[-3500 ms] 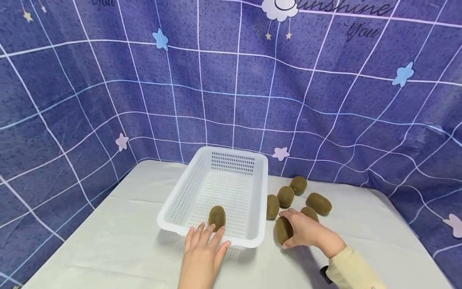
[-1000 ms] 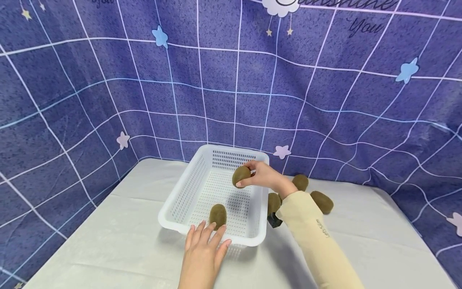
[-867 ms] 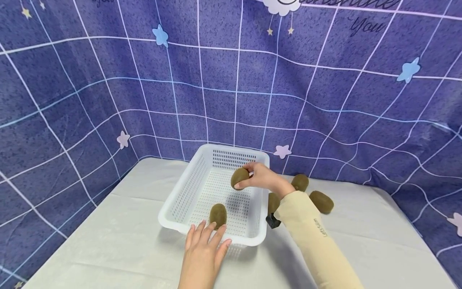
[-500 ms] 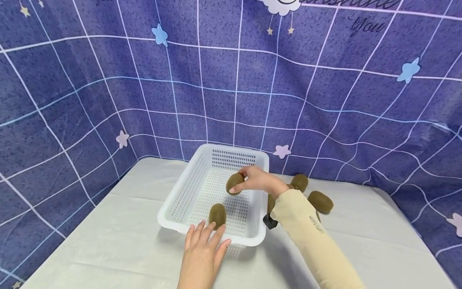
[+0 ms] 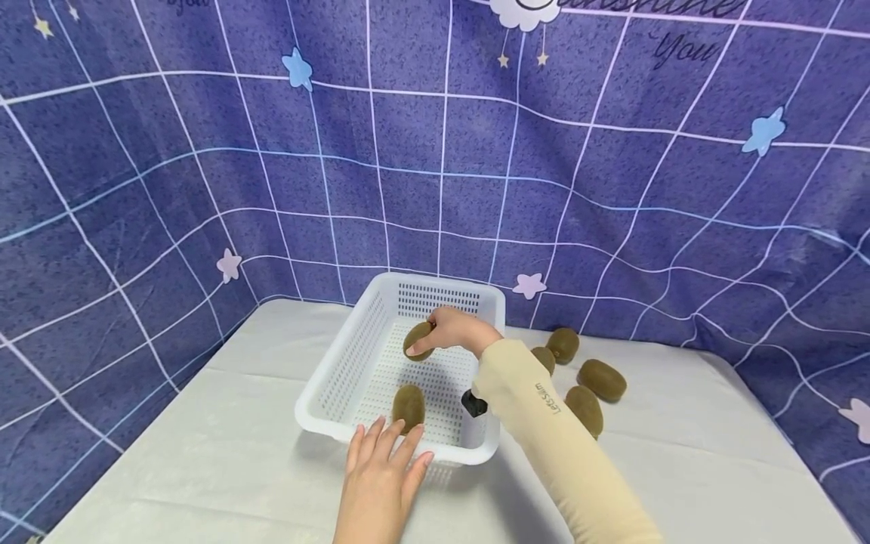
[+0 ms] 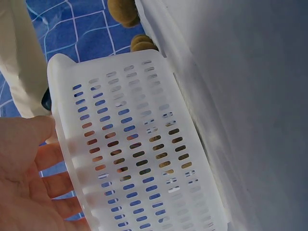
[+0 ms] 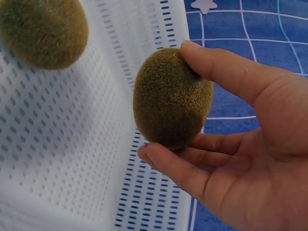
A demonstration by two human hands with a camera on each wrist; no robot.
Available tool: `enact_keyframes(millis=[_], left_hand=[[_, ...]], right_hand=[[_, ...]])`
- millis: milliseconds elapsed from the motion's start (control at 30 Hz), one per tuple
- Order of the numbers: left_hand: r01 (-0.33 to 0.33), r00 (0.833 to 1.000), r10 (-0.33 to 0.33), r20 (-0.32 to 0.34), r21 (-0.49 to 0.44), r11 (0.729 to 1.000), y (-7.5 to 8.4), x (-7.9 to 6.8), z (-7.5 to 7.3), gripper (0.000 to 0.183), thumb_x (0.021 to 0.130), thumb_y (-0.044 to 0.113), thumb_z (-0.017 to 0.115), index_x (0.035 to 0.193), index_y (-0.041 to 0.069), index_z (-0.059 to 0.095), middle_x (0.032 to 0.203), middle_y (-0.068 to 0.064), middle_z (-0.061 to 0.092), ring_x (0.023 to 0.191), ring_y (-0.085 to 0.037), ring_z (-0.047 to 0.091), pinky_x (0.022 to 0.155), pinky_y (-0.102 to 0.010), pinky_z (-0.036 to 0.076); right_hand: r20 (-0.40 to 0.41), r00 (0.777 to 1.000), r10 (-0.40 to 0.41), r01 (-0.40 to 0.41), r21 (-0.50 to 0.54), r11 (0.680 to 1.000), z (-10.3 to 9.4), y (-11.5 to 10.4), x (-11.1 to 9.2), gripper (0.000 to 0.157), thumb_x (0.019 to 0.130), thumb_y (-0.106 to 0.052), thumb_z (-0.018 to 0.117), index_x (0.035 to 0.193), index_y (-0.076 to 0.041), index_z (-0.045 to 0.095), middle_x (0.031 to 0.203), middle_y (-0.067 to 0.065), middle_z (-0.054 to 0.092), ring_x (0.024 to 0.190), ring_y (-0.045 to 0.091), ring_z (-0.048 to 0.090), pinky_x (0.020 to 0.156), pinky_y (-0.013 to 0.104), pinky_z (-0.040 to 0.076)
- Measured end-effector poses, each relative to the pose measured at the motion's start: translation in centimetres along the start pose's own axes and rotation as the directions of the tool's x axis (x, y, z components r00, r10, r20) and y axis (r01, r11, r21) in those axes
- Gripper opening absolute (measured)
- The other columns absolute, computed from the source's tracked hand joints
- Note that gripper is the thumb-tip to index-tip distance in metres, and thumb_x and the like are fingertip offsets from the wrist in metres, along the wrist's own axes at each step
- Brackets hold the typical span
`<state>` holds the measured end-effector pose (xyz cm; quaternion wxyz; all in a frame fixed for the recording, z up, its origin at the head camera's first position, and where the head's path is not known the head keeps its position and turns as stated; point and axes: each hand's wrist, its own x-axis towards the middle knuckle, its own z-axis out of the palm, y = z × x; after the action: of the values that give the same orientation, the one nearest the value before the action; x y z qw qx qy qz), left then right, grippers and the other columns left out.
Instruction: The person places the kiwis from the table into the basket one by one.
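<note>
Between thumb and fingertips my right hand (image 5: 458, 330) holds a brown fuzzy kiwi (image 7: 173, 98) inside the white plastic basket (image 5: 313, 419). In the head view that kiwi is over the basket's middle, towards the back; whether it touches the floor I cannot tell. A second kiwi (image 5: 408, 406) lies on the basket floor near the front wall. My left hand (image 5: 381, 480) rests on the front rim with its fingers fairly straight and reaching over the edge. From the left wrist view, the slotted outer wall (image 6: 139, 144) fills the middle, with the fingers behind its rim.
Right of the basket several loose kiwis lie on the white cloth, among them one oblong kiwi (image 5: 602, 379) and one nearer kiwi (image 5: 584, 410). My right sleeve (image 5: 544, 423) crosses the basket's right rim. A purple-blue curtain (image 5: 435, 151) hangs behind the table.
My right hand has picked up a kiwi from the table, carried it left over the basket's right rim, then moved further left inside. My left hand stays on the front rim.
</note>
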<state>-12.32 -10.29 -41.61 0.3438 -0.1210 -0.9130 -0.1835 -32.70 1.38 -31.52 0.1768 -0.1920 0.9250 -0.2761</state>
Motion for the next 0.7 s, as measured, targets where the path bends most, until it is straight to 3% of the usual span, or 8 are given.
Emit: enact_keyframes(millis=[133, 333, 500, 700], left_hand=[[0.001, 1.0, -0.001, 0.001, 0.001, 1.0, 0.0, 0.1, -0.1, 0.034, 0.09, 0.036, 0.064, 0.112, 0.012, 0.07, 0.113, -0.012, 0.066, 0.114, -0.038, 0.056, 0.101, -0.06, 0.035], [0.007, 1.0, -0.007, 0.019, 0.006, 1.0, 0.1, -0.1, -0.1, 0.034, 0.09, 0.037, 0.064, 0.114, 0.013, 0.07, 0.114, -0.01, 0.066, 0.115, -0.036, 0.056, 0.101, -0.06, 0.036], [-0.014, 1.0, 0.015, -0.012, 0.017, 1.0, 0.0, -0.1, 0.0, 0.034, 0.092, 0.038, 0.061, 0.113, 0.013, 0.07, 0.113, -0.01, 0.066, 0.114, -0.036, 0.056, 0.1, -0.058, 0.037], [-0.023, 0.999, 0.023, -0.027, 0.017, 1.0, -0.2, -0.1, -0.1, 0.034, 0.092, 0.039, 0.06, 0.113, 0.013, 0.07, 0.112, -0.009, 0.066, 0.114, -0.036, 0.056, 0.1, -0.058, 0.037]], right_hand=[[0.004, 1.0, 0.026, -0.026, 0.005, 1.0, 0.7, -0.5, 0.9, 0.063, 0.079, -0.04, 0.079, 0.125, -0.003, 0.058, 0.113, 0.007, 0.062, 0.106, 0.026, 0.058, 0.092, 0.043, 0.049], [0.031, 0.998, 0.052, -0.052, -0.003, 0.999, 1.7, -0.5, 1.6, 0.076, 0.079, -0.043, 0.078, 0.137, -0.003, 0.048, 0.129, 0.01, 0.056, 0.114, 0.03, 0.056, 0.096, 0.046, 0.047], [0.034, 0.998, 0.051, -0.052, 0.027, 0.998, 2.2, -0.4, 1.8, 0.076, 0.081, -0.041, 0.076, 0.139, -0.002, 0.046, 0.134, 0.013, 0.053, 0.115, 0.033, 0.056, 0.098, 0.048, 0.046], [0.034, 0.999, 0.023, -0.024, 0.043, 0.999, 2.4, -0.6, 2.1, 0.07, 0.089, -0.042, 0.066, 0.143, -0.003, 0.042, 0.15, 0.014, 0.038, 0.133, 0.034, 0.04, 0.107, 0.05, 0.037]])
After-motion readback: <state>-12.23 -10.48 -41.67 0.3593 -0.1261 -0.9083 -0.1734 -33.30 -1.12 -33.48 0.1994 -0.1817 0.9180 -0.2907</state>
